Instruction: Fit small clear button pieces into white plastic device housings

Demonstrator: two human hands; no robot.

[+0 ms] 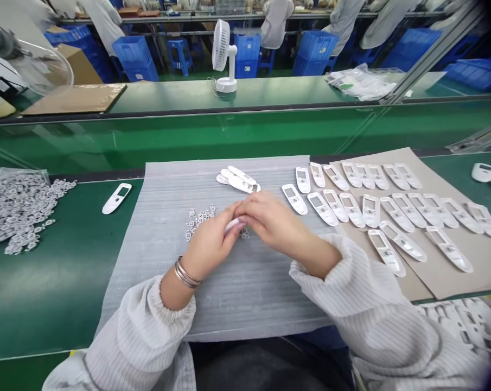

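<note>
Both my hands meet over the grey foam sheet (245, 293), closed around a white plastic shell (231, 224). Only a narrow edge of that shell shows; my fingers hide the rest. My left hand (208, 239) grips it from the left, with metal bangles at the wrist. From the right, my right hand (272, 220) bends its fingers over the same piece. Partly behind my hands lies a small pile of grey ring-shaped parts (200, 217). Just beyond, a few white shells (239, 179) are stacked loosely on the sheet.
Rows of white shells (351, 209) cover cardboard (424, 282) on the right. A plastic bag of small grey parts (13, 203) spills at left, near a single shell (117, 198). A white fan (224, 57) stands on the far ledge. People in pale coats work behind.
</note>
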